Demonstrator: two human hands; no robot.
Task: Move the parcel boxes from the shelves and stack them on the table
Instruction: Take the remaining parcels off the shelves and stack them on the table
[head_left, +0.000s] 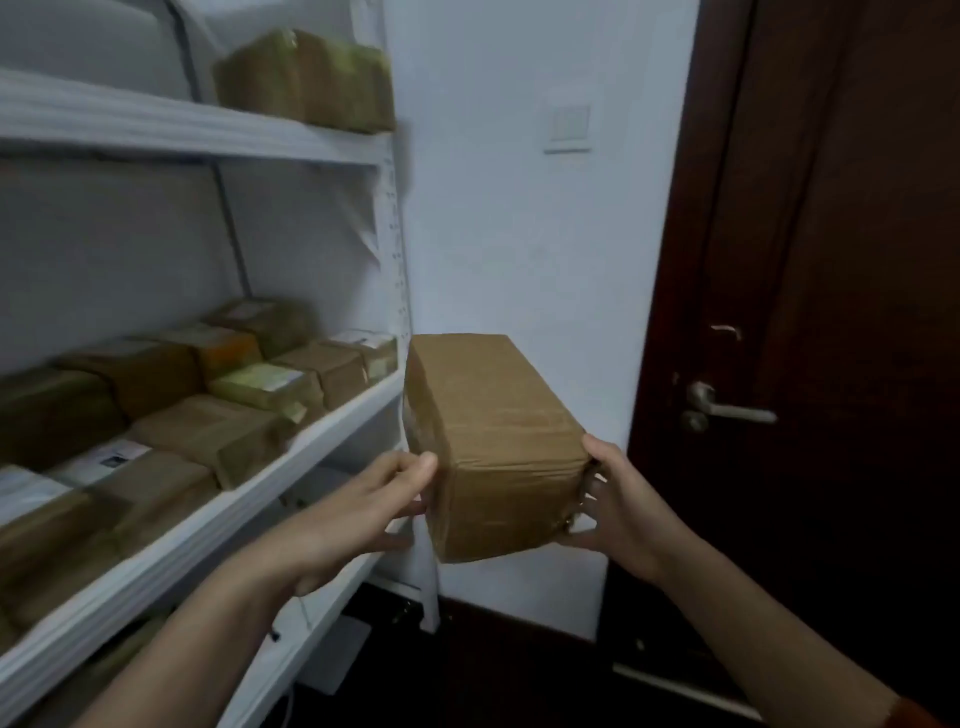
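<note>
Far left: white shelves (311, 441), smeared by motion blur. On the top board, a single box (306, 80), brown and taped, at the right end beside the upright. On the middle board, a crowd of brown parcel boxes (208, 374) packed side by side in rows, several with white labels on top, the print too blurred to read. Under that board, more brown shapes, too blurred to tell apart.

Next, the left hand (358, 514), reaching in from the lower left across the front edge of the middle board. Grips the near left edge of the carried box (493, 447): thumb on the top corner, fingers curled round the left side and partly hidden behind it.

Centre: the carried box, held in the air and off the shelves, just right of the shelf upright and in front of the pale wall (519, 234). Brown, wrapped in tape, long side running away from the camera.

Then the right hand (623, 509), gripping the near right edge: thumb on the top corner, fingers curled against the right face and underneath.

Higher on the wall, a pale light switch (569, 127). Far right: a dark wooden door (831, 312) with a silver lever handle (727, 408). Below, dark floor (493, 665).
</note>
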